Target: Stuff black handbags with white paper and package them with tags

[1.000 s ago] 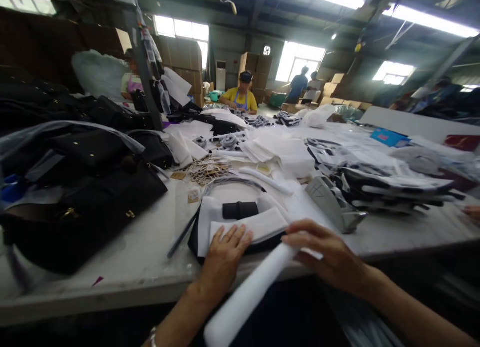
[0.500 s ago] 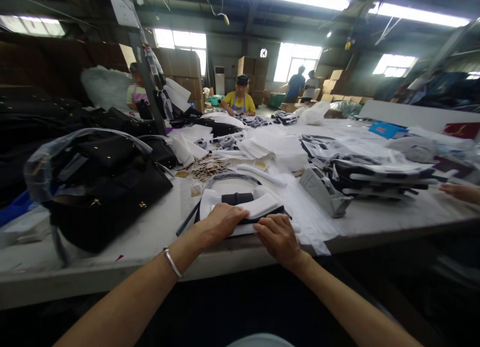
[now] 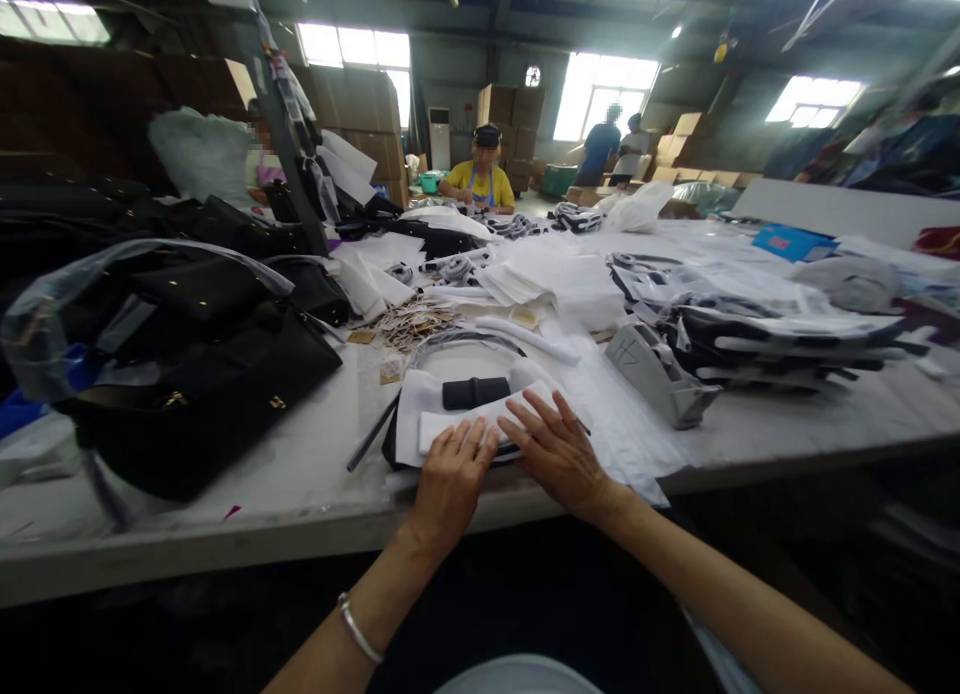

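On the white table, the flat, soft-looking white strip, low centre frame, is best pressed evenly; by the left hand, fingers slightly apart; by the right hand, fingers spread.

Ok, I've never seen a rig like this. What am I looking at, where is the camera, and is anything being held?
There's no machine here: these are the bare hands of a person wearing the camera on their head. That one camera gives every picture, looking forward and down.

The left hand and right hand rest, open, on a white strip; I see neither gripping anything. Just beyond it is a short black roll.

On the table, a black bag lies to the left, loose white sheets further back, and a grey, marked object to the right. Across it sits a person in yellow.
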Available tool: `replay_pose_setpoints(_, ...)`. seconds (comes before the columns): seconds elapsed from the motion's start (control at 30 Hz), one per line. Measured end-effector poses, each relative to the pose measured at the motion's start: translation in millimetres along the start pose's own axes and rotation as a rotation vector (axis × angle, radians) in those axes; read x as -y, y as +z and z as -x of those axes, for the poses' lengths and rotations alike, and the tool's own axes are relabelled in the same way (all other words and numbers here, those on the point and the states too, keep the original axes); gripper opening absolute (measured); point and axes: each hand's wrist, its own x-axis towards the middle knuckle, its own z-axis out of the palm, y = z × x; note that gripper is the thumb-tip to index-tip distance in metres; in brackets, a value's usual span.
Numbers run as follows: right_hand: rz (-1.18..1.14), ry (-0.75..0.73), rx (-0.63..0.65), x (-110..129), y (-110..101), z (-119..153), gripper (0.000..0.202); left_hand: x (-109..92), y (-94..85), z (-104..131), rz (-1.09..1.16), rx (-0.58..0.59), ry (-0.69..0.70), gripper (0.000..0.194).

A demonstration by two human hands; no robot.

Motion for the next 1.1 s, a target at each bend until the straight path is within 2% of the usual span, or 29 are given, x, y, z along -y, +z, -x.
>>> replay_pose_setpoints(0.07, -0.035, -0.053, 0.073, -6, 3, -4, 0.035, 0, 1.8, 2, -0.027, -0.012, 0.011, 0.051)
replay_pose_setpoints(0.17, -0.067, -0.081, 0.099, -13, 14, -3, 0.033, 0, 0.3, 1, -0.092, 0.029, 0.047, 0.05)
replay_pose_setpoints(0.3, -0.062, -0.068, 0.036, -16, 28, 6, 0.034, -4, -2.5, -5, -0.196, 0.131, 0.1, 0.048)
replay_pose_setpoints(0.43, -0.028, -0.057, -0.045, -11, 32, 12, 0.035, -5, -1.9, -11, -0.303, 0.181, 0.151, 0.046)
replay_pose_setpoints(0.53, 0.013, -0.032, -0.018, -3, 30, 13, 0.037, -2, -2.3, -13, -0.326, 0.178, 0.187, 0.046)
replay_pose_setpoints(0.73, 0.055, -0.001, 0.068, 12, 25, 5, 0.056, 8, -7.4, -17, -0.258, 0.132, 0.204, 0.042)
replay_pose_setpoints(0.9, 0.118, 0.02, 0.05, 15, 30, -4, 0.048, 14, -10.3, -21, -0.219, 0.144, 0.228, 0.041)
replay_pose_setpoints(1.1, 0.15, -0.003, 0.092, 9, 43, 1, 0.039, 10, -0.4, -21, -0.292, 0.172, 0.207, 0.044)
